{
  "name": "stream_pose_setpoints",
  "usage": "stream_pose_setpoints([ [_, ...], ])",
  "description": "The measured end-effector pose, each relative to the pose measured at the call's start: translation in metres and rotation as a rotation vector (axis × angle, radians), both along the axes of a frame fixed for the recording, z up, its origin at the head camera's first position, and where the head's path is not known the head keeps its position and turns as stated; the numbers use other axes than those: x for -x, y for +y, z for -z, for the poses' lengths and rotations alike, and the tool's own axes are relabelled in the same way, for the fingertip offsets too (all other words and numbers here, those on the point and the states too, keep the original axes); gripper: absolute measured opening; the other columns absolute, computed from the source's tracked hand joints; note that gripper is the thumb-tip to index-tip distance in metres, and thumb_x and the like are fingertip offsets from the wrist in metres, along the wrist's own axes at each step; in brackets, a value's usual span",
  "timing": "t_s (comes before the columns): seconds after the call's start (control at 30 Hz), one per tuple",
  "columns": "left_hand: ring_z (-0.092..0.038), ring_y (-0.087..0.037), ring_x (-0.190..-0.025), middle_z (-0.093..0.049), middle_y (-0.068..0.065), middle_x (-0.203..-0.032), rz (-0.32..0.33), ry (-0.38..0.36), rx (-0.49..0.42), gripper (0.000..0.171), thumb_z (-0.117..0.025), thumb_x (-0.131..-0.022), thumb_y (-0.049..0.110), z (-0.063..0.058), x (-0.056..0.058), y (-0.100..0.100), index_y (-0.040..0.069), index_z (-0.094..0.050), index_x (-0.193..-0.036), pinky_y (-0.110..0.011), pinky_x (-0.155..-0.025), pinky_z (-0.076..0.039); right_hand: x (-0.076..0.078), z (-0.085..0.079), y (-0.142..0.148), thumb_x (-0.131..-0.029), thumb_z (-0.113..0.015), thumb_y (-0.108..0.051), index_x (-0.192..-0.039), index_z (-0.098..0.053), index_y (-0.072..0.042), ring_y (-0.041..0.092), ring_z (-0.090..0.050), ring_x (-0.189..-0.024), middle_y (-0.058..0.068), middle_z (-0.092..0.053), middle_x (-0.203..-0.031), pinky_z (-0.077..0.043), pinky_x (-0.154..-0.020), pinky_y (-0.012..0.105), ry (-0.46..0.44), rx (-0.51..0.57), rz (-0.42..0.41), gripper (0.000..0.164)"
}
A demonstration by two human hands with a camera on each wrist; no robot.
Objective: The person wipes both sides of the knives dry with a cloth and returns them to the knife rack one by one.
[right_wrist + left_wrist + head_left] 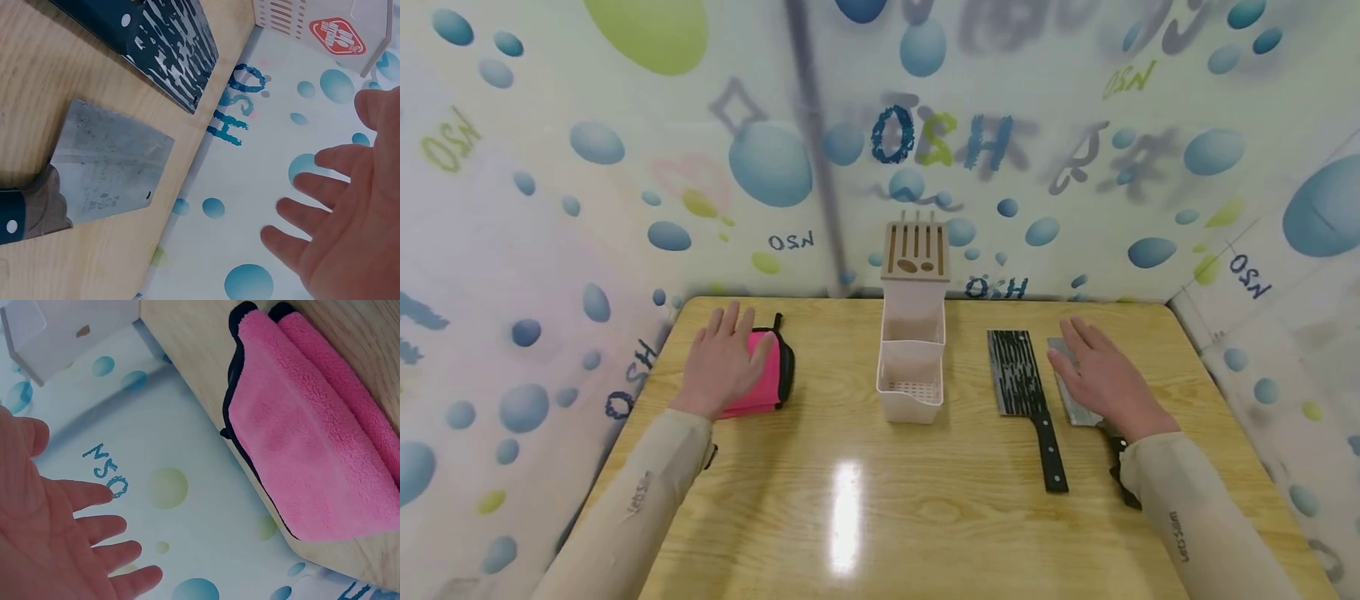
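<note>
My left hand (721, 365) hovers with straight fingers over a folded pink cloth (306, 431) with black edging, at the table's left. Over the right side, my right hand (1101, 379) is stretched out above a cleaver with a plain grey blade (112, 162) and a dark handle. Part of that cleaver is hidden by the hand and sleeve in the head view. Beside it lies a second cleaver (1019, 372), its blade dark with pale streaks and its black handle riveted. Neither hand holds anything.
Between the hands, a white knife and utensil holder (912, 354) with a beige slotted top stands near the back of the wooden table (775, 500). Walls (685, 150) printed with blue and green drops rise along the back and sides.
</note>
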State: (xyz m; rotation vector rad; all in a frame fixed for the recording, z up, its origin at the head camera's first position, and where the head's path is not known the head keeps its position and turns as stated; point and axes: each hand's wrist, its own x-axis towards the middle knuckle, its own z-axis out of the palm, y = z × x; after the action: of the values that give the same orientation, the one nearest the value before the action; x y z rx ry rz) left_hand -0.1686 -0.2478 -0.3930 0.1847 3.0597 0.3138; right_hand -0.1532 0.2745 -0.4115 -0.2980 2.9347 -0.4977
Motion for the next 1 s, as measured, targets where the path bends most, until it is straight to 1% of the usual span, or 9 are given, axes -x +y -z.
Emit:
stream_pose_setpoints([
  [0.13, -0.014, -0.054, -0.152, -0.013, -0.034, -0.166, 0.010, 0.001, 0.048, 0.069, -0.029, -0.112, 0.042, 0.000, 0.002, -0.003, -0.008, -0.024, -0.160, -0.067, -0.121, -0.022, -0.001, 0.002, 0.000, -0.111, -0.027, -0.054, -0.162, -0.018, 0.006, 0.059, -0.020, -0.147, 0.036, -0.016, -0.164, -0.021, -0.116, 0.073, -0.067, 0.024, 0.015, 0.080],
  [0.3, -0.025, -0.054, -0.148, -0.021, -0.035, -0.163, 0.011, -0.013, 0.111, 0.070, -0.036, -0.111, 0.042, 0.004, 0.001, -0.003, -0.010, -0.029, -0.157, -0.069, -0.114, -0.033, -0.002, 0.008, 0.000, -0.112, -0.025, -0.052, -0.158, -0.027, 0.010, 0.063, -0.029, -0.140, 0.042, -0.025, -0.157, -0.028, -0.113, 0.074, -0.082, 0.003, 0.016, 0.078],
  [0.37, -0.030, -0.055, -0.146, -0.025, -0.036, -0.161, 0.014, -0.022, 0.123, 0.069, -0.036, -0.111, 0.042, 0.008, 0.000, -0.002, -0.010, -0.031, -0.156, -0.069, -0.114, -0.035, -0.003, 0.011, 0.001, -0.112, -0.025, -0.052, -0.157, -0.028, 0.011, 0.064, -0.030, -0.138, 0.043, -0.027, -0.155, -0.029, -0.112, 0.074, -0.091, -0.004, 0.021, 0.078],
  [0.47, -0.033, -0.055, -0.144, -0.028, -0.037, -0.160, 0.012, -0.037, 0.123, 0.069, -0.035, -0.111, 0.042, 0.016, -0.001, -0.001, -0.010, -0.033, -0.155, -0.068, -0.115, -0.033, -0.004, 0.016, 0.001, -0.112, -0.025, -0.050, -0.156, -0.029, 0.012, 0.065, -0.033, -0.137, 0.045, -0.030, -0.153, -0.031, -0.111, 0.074, -0.114, -0.016, 0.039, 0.077],
  [0.57, -0.035, -0.056, -0.143, -0.031, -0.038, -0.158, 0.005, -0.044, 0.121, 0.068, -0.035, -0.111, 0.042, 0.025, -0.002, 0.000, -0.010, -0.035, -0.154, -0.067, -0.116, -0.033, -0.006, 0.021, 0.002, -0.113, -0.029, -0.046, -0.152, -0.035, 0.015, 0.064, -0.036, -0.136, 0.045, -0.035, -0.150, -0.033, -0.111, 0.072, -0.117, -0.020, 0.049, 0.073],
  [0.77, -0.035, -0.057, -0.142, -0.034, -0.040, -0.155, 0.006, -0.082, 0.124, 0.067, -0.036, -0.110, 0.040, 0.039, -0.002, -0.003, -0.012, -0.035, -0.153, -0.067, -0.115, -0.034, -0.012, 0.034, 0.001, -0.113, -0.036, -0.036, -0.145, -0.044, 0.018, 0.062, -0.041, -0.133, 0.044, -0.044, -0.144, -0.036, -0.109, 0.071, -0.132, 0.002, 0.034, 0.063],
  [0.83, -0.036, -0.058, -0.141, -0.035, -0.041, -0.154, 0.007, -0.102, 0.125, 0.066, -0.037, -0.110, 0.039, 0.042, -0.003, -0.005, -0.012, -0.035, -0.153, -0.067, -0.115, -0.034, -0.014, 0.037, -0.001, -0.112, -0.040, -0.034, -0.142, -0.047, 0.020, 0.060, -0.048, -0.128, 0.044, -0.049, -0.139, -0.042, -0.105, 0.069, -0.131, 0.003, 0.025, 0.061],
  [0.93, -0.036, -0.059, -0.140, -0.034, -0.042, -0.153, 0.008, -0.132, 0.131, 0.066, -0.038, -0.110, 0.038, 0.050, -0.003, -0.008, -0.013, -0.036, -0.152, -0.068, -0.114, -0.034, -0.017, 0.040, -0.003, -0.111, -0.046, -0.031, -0.138, -0.051, 0.020, 0.054, -0.059, -0.116, 0.040, -0.059, -0.128, -0.050, -0.097, 0.065, -0.130, -0.002, 0.014, 0.058],
  [1.0, -0.037, -0.059, -0.139, -0.035, -0.042, -0.152, 0.001, -0.148, 0.131, 0.066, -0.038, -0.109, 0.039, 0.055, -0.004, -0.011, -0.012, -0.037, -0.151, -0.068, -0.114, -0.035, -0.019, 0.041, -0.005, -0.109, -0.049, -0.029, -0.135, -0.053, 0.020, 0.048, -0.064, -0.104, 0.036, -0.063, -0.116, -0.054, -0.089, 0.061, -0.134, -0.004, 0.004, 0.056],
])
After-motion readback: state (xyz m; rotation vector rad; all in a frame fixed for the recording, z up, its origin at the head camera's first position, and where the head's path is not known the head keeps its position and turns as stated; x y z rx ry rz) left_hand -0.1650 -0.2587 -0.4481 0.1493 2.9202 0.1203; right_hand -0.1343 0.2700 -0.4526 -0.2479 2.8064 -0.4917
